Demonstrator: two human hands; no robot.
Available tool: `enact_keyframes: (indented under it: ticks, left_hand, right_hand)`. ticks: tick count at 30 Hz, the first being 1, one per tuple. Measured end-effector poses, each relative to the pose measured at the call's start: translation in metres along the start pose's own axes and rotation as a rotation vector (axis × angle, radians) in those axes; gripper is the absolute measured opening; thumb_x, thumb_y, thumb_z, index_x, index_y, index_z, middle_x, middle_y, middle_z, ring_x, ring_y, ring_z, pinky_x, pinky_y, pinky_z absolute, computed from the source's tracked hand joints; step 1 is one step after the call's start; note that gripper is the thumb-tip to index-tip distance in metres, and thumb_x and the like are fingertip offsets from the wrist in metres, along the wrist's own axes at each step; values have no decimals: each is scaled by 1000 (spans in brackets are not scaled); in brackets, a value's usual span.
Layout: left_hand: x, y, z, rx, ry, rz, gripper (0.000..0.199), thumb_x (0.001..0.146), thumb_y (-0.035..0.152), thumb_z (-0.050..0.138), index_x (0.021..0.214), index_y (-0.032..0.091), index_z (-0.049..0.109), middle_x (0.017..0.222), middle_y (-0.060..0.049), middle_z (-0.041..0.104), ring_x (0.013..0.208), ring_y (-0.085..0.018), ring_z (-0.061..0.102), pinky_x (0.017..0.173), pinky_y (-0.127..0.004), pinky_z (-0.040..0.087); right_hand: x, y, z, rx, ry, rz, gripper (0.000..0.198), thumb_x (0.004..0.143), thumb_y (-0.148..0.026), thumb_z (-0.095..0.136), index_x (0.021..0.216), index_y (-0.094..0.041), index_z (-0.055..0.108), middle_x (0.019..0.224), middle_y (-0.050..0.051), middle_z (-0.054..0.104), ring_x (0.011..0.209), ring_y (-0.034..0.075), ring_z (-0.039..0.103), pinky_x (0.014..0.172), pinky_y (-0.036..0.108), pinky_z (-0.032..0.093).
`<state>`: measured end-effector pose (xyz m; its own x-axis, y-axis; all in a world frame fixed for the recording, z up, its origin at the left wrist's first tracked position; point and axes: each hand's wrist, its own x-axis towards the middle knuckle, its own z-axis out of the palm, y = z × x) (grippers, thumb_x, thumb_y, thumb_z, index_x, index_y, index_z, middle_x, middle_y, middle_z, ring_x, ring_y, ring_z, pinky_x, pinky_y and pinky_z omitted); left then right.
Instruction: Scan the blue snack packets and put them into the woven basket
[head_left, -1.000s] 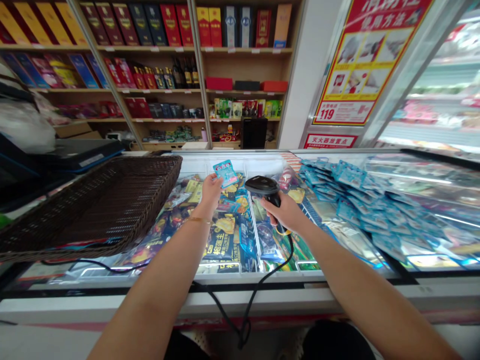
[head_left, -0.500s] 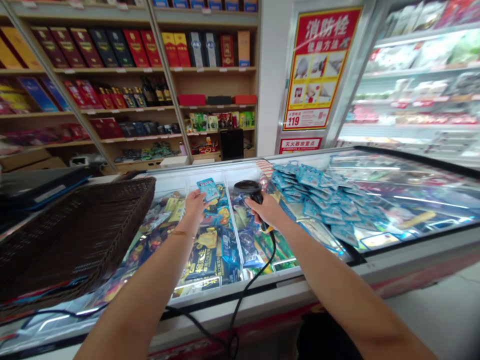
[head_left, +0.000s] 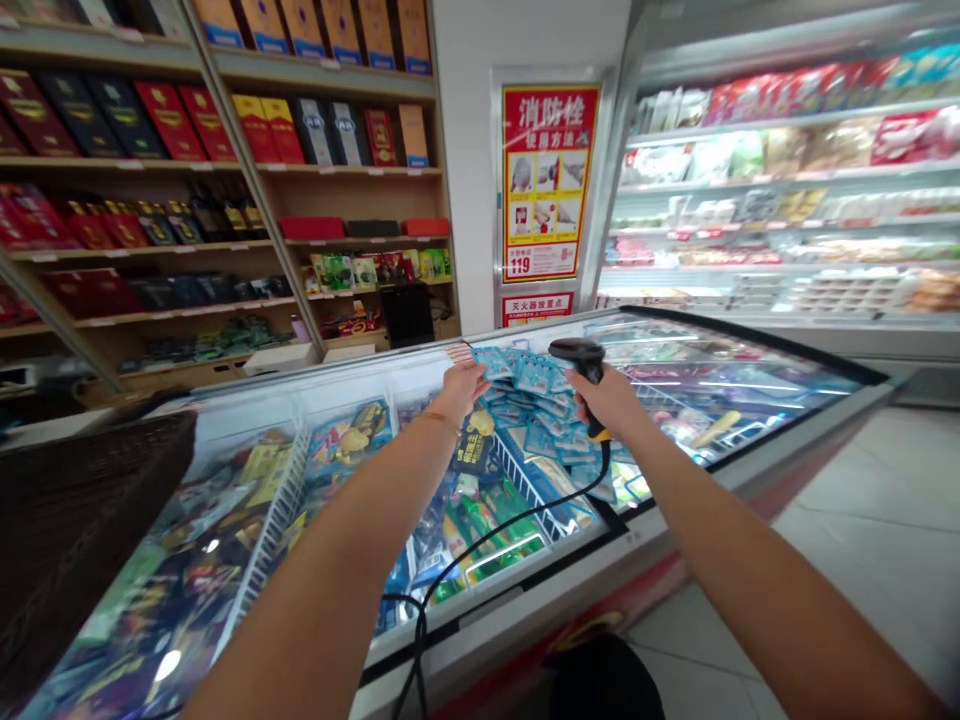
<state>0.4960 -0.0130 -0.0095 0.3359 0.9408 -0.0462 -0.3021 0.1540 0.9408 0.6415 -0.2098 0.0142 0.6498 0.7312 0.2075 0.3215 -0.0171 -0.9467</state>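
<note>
My right hand (head_left: 611, 402) is wrapped around the handle of a black barcode scanner (head_left: 577, 352), its head above the pile and its black cable trailing down to the left. At the left edge of a heap of flat blue packets (head_left: 536, 400) on the freezer's glass, my left hand (head_left: 461, 390) has its fingers closed on a blue packet (head_left: 487, 360). That packet overlaps the others, so its outline is hard to separate. A striped orange and white piece (head_left: 457, 352) lies just behind my left hand.
The chest freezer (head_left: 517, 585) holds bagged goods under glass, split by white wire dividers (head_left: 274, 520). A dark woven basket (head_left: 90, 500) stands at the left. Behind are shelves of boxes (head_left: 172, 120), a red fire-hydrant poster (head_left: 551, 185) and a lit chiller (head_left: 750, 200).
The view has turned right. My left hand has carried the blue packet rightward to the heap. My right hand has moved right with the barcode scanner, now above the heap.
</note>
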Motion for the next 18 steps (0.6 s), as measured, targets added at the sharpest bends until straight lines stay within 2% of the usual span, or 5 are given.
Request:
enact_keyframes:
  ticks: [4, 8, 13, 18]
  left_hand:
    - [8, -12, 56, 16, 44, -86, 28, 69, 5, 83, 85, 16, 62, 76, -4, 66, 74, -16, 69, 82, -36, 60]
    - [7, -19, 82, 121, 62, -41, 27, 69, 0, 80, 82, 14, 61, 75, -4, 64, 75, -18, 70, 81, -36, 60]
    - [2, -16, 77, 163, 109, 30, 24, 69, -6, 73, 74, 13, 60, 71, -3, 61, 75, -18, 68, 78, -34, 60]
    - [-2, 3, 45, 182, 111, 83, 23, 66, -6, 73, 74, 14, 63, 68, -2, 61, 71, -17, 66, 73, -32, 59]
  right_hand:
    - [3, 10, -25, 44, 36, 42, 25, 88, -36, 69, 82, -21, 50, 52, -4, 57, 33, 13, 53, 33, 24, 42]
    - [6, 17, -30, 97, 40, 81, 23, 89, -34, 68, 83, -22, 50, 52, -5, 57, 34, 14, 54, 33, 24, 43]
    - [10, 22, -16, 73, 2, 72, 23, 89, -36, 68, 83, -22, 51, 54, -4, 57, 34, 14, 55, 33, 25, 43]
    - [8, 16, 8, 103, -54, 47, 24, 88, -35, 69, 82, -23, 50, 52, -4, 57, 33, 15, 54, 33, 26, 42]
